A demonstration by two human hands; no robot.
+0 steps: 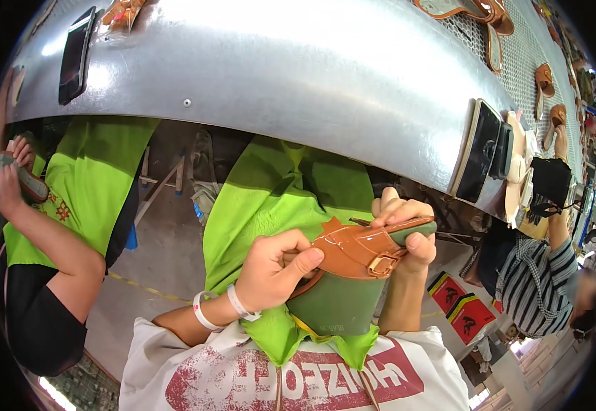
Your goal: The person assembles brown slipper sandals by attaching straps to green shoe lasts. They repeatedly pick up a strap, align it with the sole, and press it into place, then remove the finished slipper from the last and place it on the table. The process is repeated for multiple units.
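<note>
Over my lap I hold a glossy brown leather shoe upper [354,251] with a gold buckle [383,265], set around a green shoe last [335,301]. My left hand [274,268] pinches the upper's edge between thumb and curled fingers on the left. On the other side, my right hand [404,219] grips the narrow end, where a brown edge lies along the green last. A pointed bit of leather sticks up at the top of the upper. Parts of the fingers of both hands are hidden behind the work.
A shiny metal table [257,61] curves across the front, with a black phone [77,56] at left and another phone [479,147] at right. Brown sandals [544,81] lie on a mesh surface at far right. Co-workers sit at left and right. Red boxes [469,318] stand low at right.
</note>
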